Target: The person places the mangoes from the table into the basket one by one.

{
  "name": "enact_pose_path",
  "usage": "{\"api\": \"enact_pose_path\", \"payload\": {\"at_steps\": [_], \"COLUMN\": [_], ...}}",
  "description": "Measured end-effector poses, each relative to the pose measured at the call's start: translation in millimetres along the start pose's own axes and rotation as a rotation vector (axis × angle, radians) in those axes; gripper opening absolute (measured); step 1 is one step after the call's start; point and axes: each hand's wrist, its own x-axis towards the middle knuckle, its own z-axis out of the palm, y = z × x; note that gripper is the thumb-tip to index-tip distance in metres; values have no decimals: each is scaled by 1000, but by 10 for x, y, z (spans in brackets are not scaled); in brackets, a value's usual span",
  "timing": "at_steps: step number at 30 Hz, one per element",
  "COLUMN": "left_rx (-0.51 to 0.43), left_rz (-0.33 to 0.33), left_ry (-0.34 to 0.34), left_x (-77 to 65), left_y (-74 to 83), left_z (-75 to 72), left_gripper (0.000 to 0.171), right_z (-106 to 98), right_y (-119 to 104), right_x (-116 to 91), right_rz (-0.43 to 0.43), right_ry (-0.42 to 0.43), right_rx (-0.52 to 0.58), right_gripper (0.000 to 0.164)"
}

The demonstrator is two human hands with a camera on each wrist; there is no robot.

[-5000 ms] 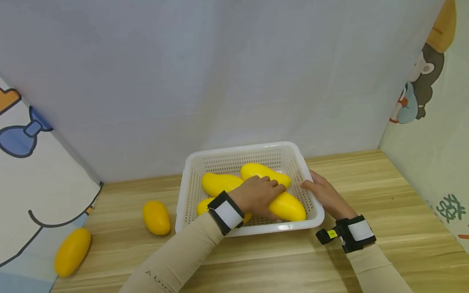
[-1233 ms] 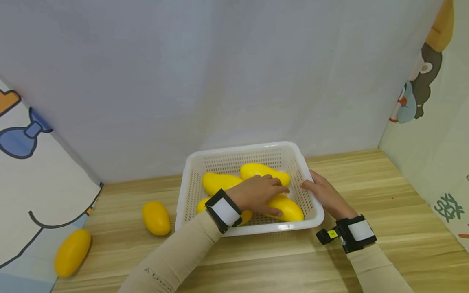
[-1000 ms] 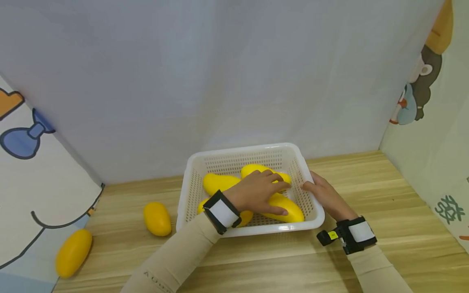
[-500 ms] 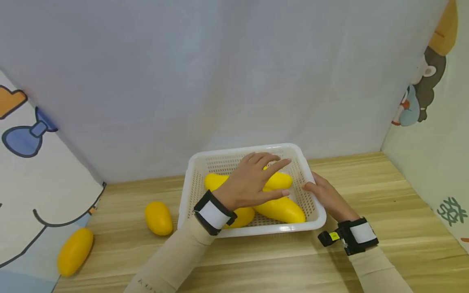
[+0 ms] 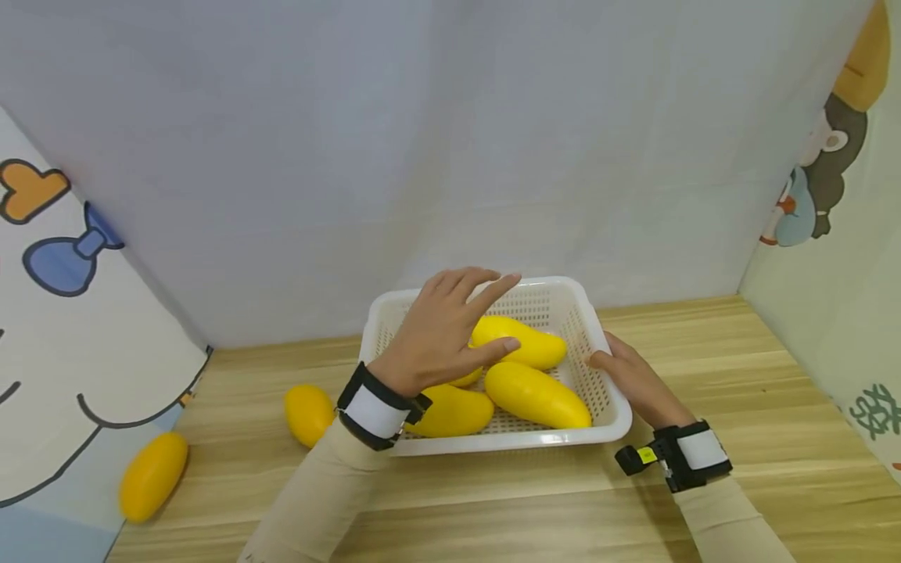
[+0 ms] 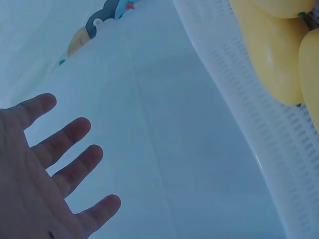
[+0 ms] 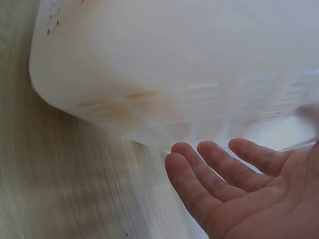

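Note:
My left hand point(image 5: 443, 328) is spread over the left part of the white plastic basket point(image 5: 619, 414) and holds nothing. Its straight, parted fingers also show in the left wrist view. Inside the basket lie several yellow mangoes: one at the back point(image 5: 524, 342), one at the front right point(image 5: 538, 395), one at the front left point(image 5: 454, 412). Another is mostly covered by my left hand. At the basket's right end my right hand point(image 5: 637, 383) holds the rim, thumb over the edge and fingers along the outside, under the wall in the right wrist view.
Two more mangoes rest on the wooden table point(image 5: 486, 500) left of the basket: one close by point(image 5: 308, 414), the other near the left panel point(image 5: 153, 477). A pale cloth wall point(image 5: 281, 195) stands right behind the basket, and printed panels close off both sides.
My left hand has let go of the front right mango, lifted, and drawn back to the left with fingers spread. My right hand stays on the basket rim.

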Motion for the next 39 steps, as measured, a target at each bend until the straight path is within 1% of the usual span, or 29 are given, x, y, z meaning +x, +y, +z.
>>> {"api": "enact_pose_path", "payload": {"at_steps": [3,7,11,14,21,24,29,33,39], "left_rx": [15,21,12,15,73,71,62,64,73], "left_rz": [-9,-49,-92,-107,-132,-159,-230,-259,-302], "left_ry": [29,46,68,94,147,147,134,141,143], "left_x": [-43,-125,-224,-312,-515,-622,-832,-981,-1168], "left_y": [-41,-110,-193,-254,-361,-398,-497,-568,-631], "left_z": [-64,-165,-271,-337,-412,-445,-497,-534,-582], "left_gripper": [71,71,69,69,65,64,63,63,61], "right_z": [-6,-6,1,9,0,4,9,8,1], "right_y": [4,8,4,-9,-23,-24,-18,-13,-2], "right_x": [1,7,17,24,-1,-7,-3,-3,-1], "right_rz": [1,0,2,4,14,23,32,37,44], "right_ry": [4,6,5,3,8,9,13,18,18], "right_rx": [-3,-2,-8,-17,-37,-48,-58,-64,-68], "right_gripper": [54,54,54,54,54,54,54,54,54]}}
